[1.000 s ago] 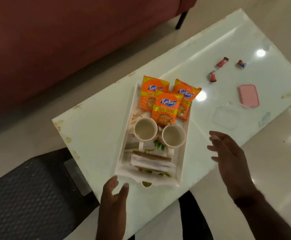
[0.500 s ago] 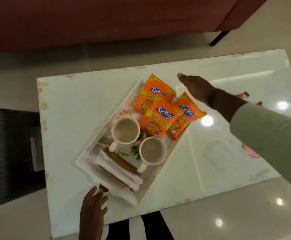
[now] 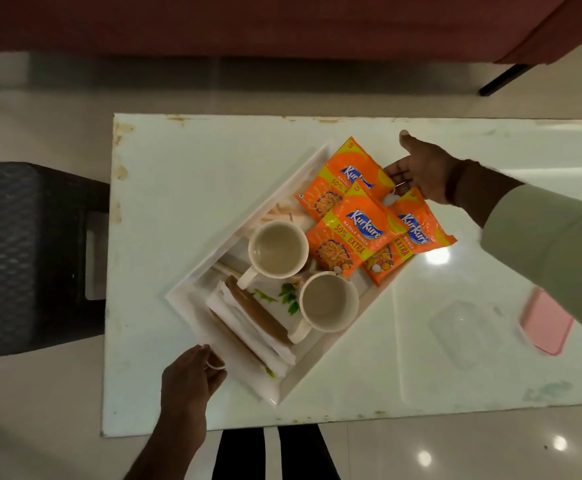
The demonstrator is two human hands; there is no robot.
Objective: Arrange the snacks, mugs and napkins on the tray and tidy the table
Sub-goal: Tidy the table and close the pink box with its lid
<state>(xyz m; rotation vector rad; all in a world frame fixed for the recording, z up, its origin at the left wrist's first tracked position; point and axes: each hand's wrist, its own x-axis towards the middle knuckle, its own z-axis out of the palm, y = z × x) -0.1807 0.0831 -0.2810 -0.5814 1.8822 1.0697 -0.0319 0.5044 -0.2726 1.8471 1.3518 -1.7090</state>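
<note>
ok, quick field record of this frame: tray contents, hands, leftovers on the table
tray: white, set diagonally on table
snacks: three orange packets at far end
mugs: two, near-left one, right one
napkins: stacked at near end
left hand: gripping near tray handle
right hand: at far tray end, touching packets
off tray: pink lid, clear container

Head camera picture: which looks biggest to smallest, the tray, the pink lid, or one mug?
1. The white tray, by far the largest.
2. The pink lid and the mug look about alike, and the lid is partly hidden, so no ranking between them.
</note>
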